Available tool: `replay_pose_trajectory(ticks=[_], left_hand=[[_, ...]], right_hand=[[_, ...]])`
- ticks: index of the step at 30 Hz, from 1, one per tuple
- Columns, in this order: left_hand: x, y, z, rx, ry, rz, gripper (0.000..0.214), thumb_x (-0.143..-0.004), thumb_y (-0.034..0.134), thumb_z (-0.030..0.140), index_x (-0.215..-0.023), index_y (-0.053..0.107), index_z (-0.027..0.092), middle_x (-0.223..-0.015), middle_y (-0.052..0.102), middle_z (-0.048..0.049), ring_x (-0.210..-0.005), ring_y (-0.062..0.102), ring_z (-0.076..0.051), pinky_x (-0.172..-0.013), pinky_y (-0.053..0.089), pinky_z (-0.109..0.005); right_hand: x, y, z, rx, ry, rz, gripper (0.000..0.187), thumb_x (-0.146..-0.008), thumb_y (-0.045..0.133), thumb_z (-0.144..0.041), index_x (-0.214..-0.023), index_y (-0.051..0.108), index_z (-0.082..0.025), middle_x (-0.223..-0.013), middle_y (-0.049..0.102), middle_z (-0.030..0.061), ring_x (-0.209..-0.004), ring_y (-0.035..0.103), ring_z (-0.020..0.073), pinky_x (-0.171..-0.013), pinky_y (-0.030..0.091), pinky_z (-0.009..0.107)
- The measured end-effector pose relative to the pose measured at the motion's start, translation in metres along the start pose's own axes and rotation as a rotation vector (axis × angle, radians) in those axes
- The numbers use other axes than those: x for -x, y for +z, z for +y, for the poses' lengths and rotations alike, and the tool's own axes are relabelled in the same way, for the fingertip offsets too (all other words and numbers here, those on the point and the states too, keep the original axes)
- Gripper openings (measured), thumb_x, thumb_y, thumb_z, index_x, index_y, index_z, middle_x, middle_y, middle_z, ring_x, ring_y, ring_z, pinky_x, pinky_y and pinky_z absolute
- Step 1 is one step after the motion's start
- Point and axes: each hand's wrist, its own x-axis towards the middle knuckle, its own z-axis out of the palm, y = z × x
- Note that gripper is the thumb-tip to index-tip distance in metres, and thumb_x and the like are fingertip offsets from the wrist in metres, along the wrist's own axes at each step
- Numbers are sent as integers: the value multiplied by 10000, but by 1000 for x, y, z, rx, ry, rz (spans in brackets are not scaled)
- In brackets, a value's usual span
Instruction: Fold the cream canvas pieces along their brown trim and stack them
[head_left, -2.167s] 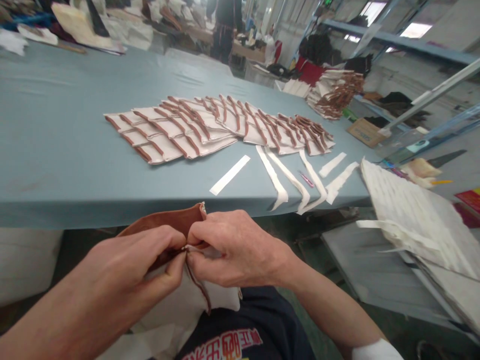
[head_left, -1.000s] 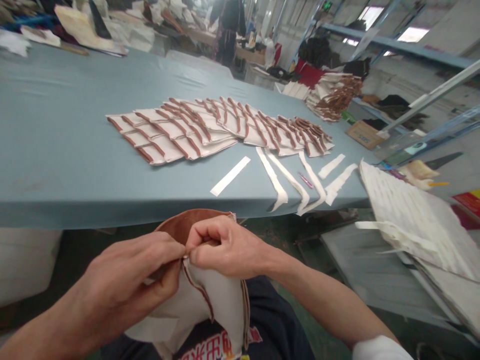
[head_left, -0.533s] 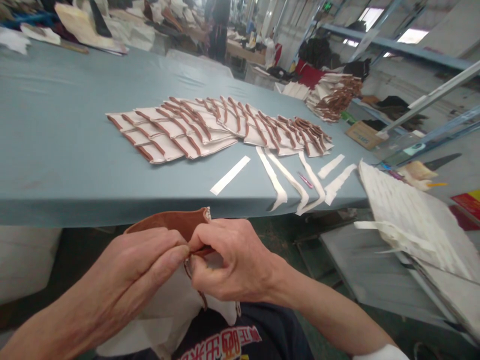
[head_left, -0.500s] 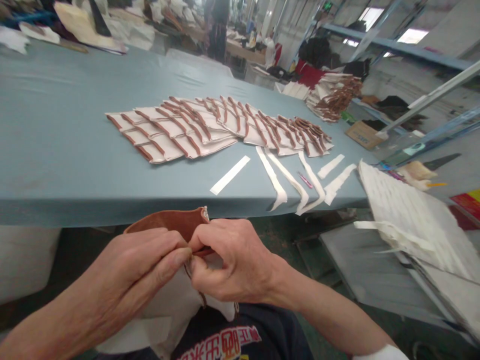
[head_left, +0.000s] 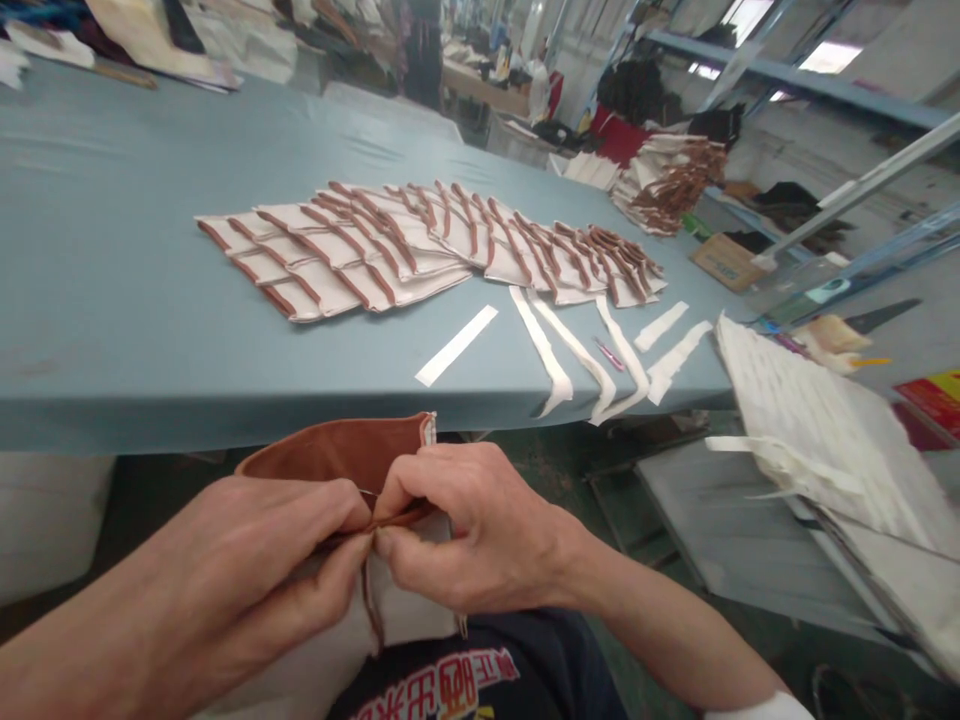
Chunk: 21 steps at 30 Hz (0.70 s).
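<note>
A brown and cream fabric piece (head_left: 330, 450) is held in front of my body, its brown inner side curving open toward the table. My left hand (head_left: 277, 550) is closed, thumb and fingers pinching the folded brown edge. Close beside it, my right hand (head_left: 480, 530) is closed too, pinching the same edge with thumb and forefinger. A thin, shiny sliver shows by the right fingertips, too small to name. The cream lower part with a brown-edged seam hangs below the hands over my lap.
On the blue-green table (head_left: 112, 330) lies an overlapping row of cream pieces with brown edges (head_left: 420, 250). Several white strips (head_left: 457, 345) and a small pink tool (head_left: 610, 356) lie near its front edge. A slanted white-topped board (head_left: 817, 450) stands right, and a cardboard box (head_left: 726, 262) sits behind.
My fingers have shifted slightly along the brown edge, and my left thumb has dropped lower. More of the brown inner side and the folded edge now shows. The view has tilted slightly.
</note>
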Motion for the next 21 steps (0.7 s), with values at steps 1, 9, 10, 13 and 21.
replay_pose_trajectory(ticks=[1,9,10,13,21], left_hand=[[-1,3,-1,39,14,-42,346,-1045,581,335,-712,633,259,-608,603,69,-528,523,-113,-541,387,-242],[9,21,-7,674,-311,-18,572,-1054,650,682,-711,553,235,-648,493,47,-572,461,-131,-510,442,-218],[11,23,-7,696,-322,-8,574,-1038,670,693,-714,556,234,-652,491,46,-573,463,-134,-507,444,-223],[14,25,-6,589,-274,19,518,-1023,694,599,-686,534,240,-632,492,53,-556,459,-130,-491,407,-228],[2,10,12,-90,209,253,348,-1047,454,159,-716,454,266,-579,435,106,-469,453,-87,-538,366,-228]], right_hand=[[-2,-1,4,-89,5,-33,113,-914,680,-217,-824,613,-220,-762,659,-38,-699,582,121,-713,436,250],[-27,8,31,-825,123,-310,461,-828,998,-444,-816,609,-197,-660,530,-98,-573,427,76,-541,376,208],[-28,10,33,-844,136,-316,478,-811,1013,-454,-814,610,-197,-648,528,-102,-560,421,73,-527,366,205],[-27,10,34,-822,146,-313,490,-791,1029,-467,-820,625,-192,-656,556,-94,-566,442,74,-528,368,204],[-12,-25,31,-299,-170,-105,242,-916,872,-268,-785,693,-170,-781,667,-29,-737,568,103,-749,447,243]])
